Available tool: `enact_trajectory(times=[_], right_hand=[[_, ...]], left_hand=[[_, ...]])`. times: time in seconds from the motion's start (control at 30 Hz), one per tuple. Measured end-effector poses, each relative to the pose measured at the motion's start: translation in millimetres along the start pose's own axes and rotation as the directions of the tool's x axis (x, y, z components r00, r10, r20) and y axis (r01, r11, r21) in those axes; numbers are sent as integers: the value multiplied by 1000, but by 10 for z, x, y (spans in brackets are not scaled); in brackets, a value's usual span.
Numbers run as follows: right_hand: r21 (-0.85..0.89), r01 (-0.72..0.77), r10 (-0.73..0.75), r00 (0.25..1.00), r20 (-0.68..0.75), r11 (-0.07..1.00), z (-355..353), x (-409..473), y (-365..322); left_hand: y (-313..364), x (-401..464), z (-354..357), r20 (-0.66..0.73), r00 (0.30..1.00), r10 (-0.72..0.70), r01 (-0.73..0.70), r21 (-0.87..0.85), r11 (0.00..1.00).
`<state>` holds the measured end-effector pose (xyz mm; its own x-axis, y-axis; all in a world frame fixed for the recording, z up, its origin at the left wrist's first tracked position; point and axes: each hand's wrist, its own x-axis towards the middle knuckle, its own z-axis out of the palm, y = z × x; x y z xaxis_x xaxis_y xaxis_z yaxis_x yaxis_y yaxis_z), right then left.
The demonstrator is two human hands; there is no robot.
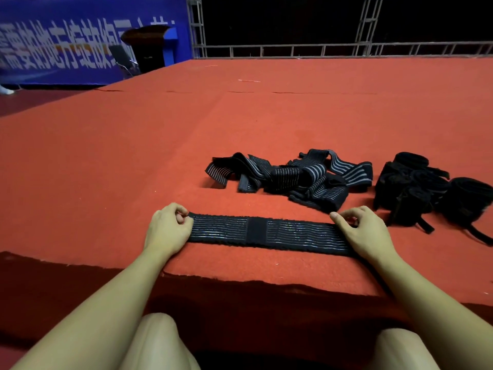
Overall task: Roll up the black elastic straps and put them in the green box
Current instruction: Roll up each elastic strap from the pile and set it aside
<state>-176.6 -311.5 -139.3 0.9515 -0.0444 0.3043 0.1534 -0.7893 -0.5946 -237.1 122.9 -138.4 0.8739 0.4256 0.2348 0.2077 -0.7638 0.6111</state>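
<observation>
A black elastic strap [269,231] with thin grey lines lies flat and stretched out on the red carpet, close to the front edge. My left hand [166,229] pinches its left end between curled fingers and thumb. My right hand [362,231] pinches its right end the same way. Behind it a loose pile of unrolled black straps [290,174] lies tangled. To the right sits a cluster of rolled-up black straps [426,188]. No green box is in view.
The red carpeted platform [186,134] stretches far back to a metal truss railing [293,49]. Its front edge [240,279] drops off just before my knees. A blue banner [66,44] and a dark stand are at the back left.
</observation>
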Motion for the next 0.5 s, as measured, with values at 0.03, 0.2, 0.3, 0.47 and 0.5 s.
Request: enact_trajectory(times=[0.03,0.2,0.3,0.47,0.5], right_hand=[[-22,9,-9,1000,6,1000,3,3,-3],[0,-17,17,990,143,1000,-15,37,7],[133,-81,36,949,313,988,-142,80,28],[331,-127,-4,929,370,935,-303,49,69],[352,-124,-6,939,344,928,-302,33,66]], left_hand=[[-5,18,6,-6,1000,-19,19,8,1000],[79,132,32,64,982,-177,172,79,982],[137,106,66,48,983,-178,167,176,970],[126,48,93,9,998,-65,62,208,976],[130,40,92,1,998,-67,66,176,982]])
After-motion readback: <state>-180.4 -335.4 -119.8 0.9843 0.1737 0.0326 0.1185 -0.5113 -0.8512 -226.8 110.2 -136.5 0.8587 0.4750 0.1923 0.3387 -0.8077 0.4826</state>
